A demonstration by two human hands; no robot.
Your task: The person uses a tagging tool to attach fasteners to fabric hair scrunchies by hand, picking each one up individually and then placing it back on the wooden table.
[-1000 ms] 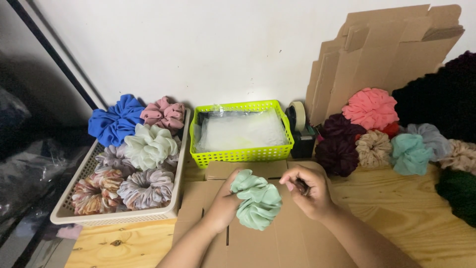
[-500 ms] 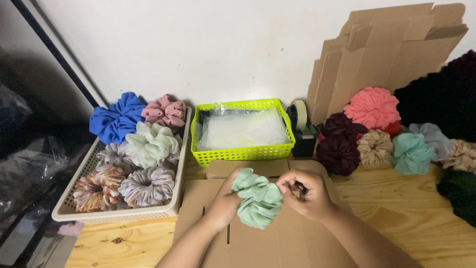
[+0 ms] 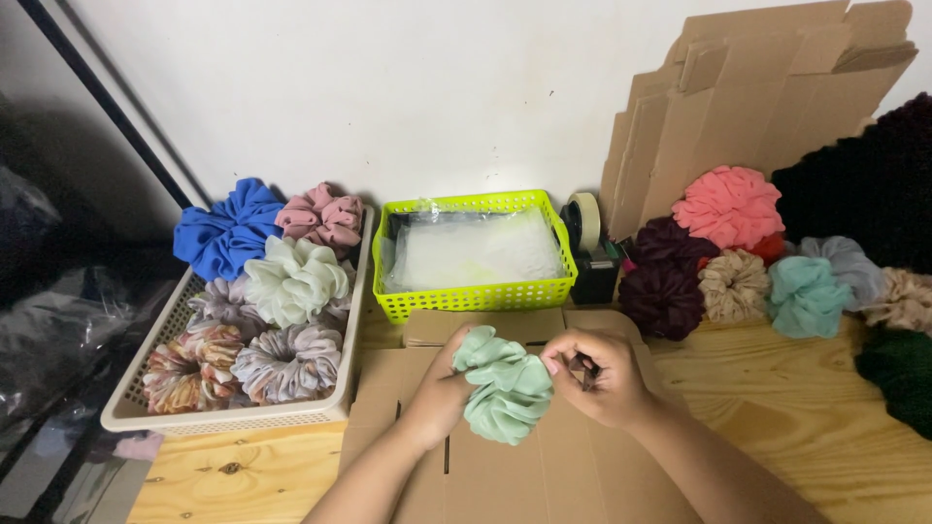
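1 mint-green scrunchie [image 3: 507, 390], 2 hands

Place: small home packing workshop.
Evidence: wooden worktop [image 3: 777, 388]; flattened cardboard boxes [image 3: 757, 87]; tape dispenser [image 3: 588, 243]; basket of scrunchies [image 3: 243, 320].

A lime basket [image 3: 473, 296] sits between the beige tray [image 3: 233, 415] and tape dispenser [image 3: 588, 243].

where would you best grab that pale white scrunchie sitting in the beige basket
Probably pinch the pale white scrunchie by its puffed upper ruffles, coming straight down from above. It sits on top of the pile in the beige basket, with the blue scrunchie and pink scrunchie crowding its far side, so the top is the freest part. Soft gathered folds should bunch easily between fingers.
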